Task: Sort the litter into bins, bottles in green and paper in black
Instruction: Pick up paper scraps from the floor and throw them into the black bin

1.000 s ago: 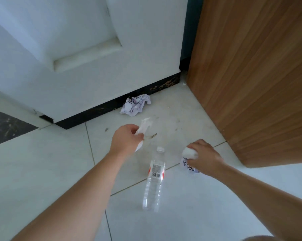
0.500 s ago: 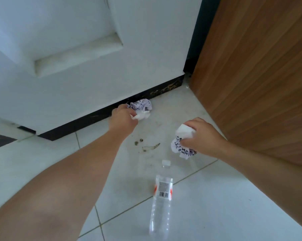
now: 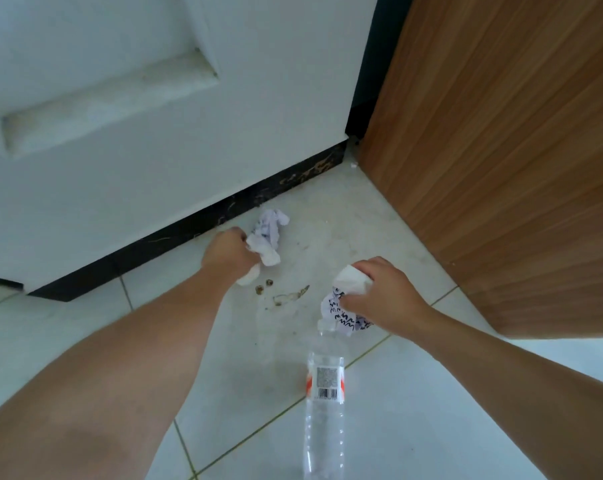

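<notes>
No bin shows. My left hand [image 3: 229, 252] now grips white paper [image 3: 267, 252] against the far crumpled paper [image 3: 270, 225]; my right hand [image 3: 385, 294] still clutches scribbled paper [image 3: 341, 315]. The empty bottle [image 3: 324, 403] lies near.

A crumpled paper [image 3: 270, 226] is found on the tiled floor [image 3: 414, 410] just before the skirting board [image 3: 196, 233] of the wall [image 3: 154, 150], with the left hand [image 3: 231, 255] touching its near side and closed on a paper wad [image 3: 258, 255]. To the right, nearer the wooden door [image 3: 501, 168], another crumpled paper [image 3: 345, 308] is gripped in the right hand [image 3: 385, 296]. A plastic bottle [image 3: 324, 403] is laid on the floor before that hand, its neck toward the paper, and small debris [image 3: 286, 295] is scattered between the two hands.
</notes>
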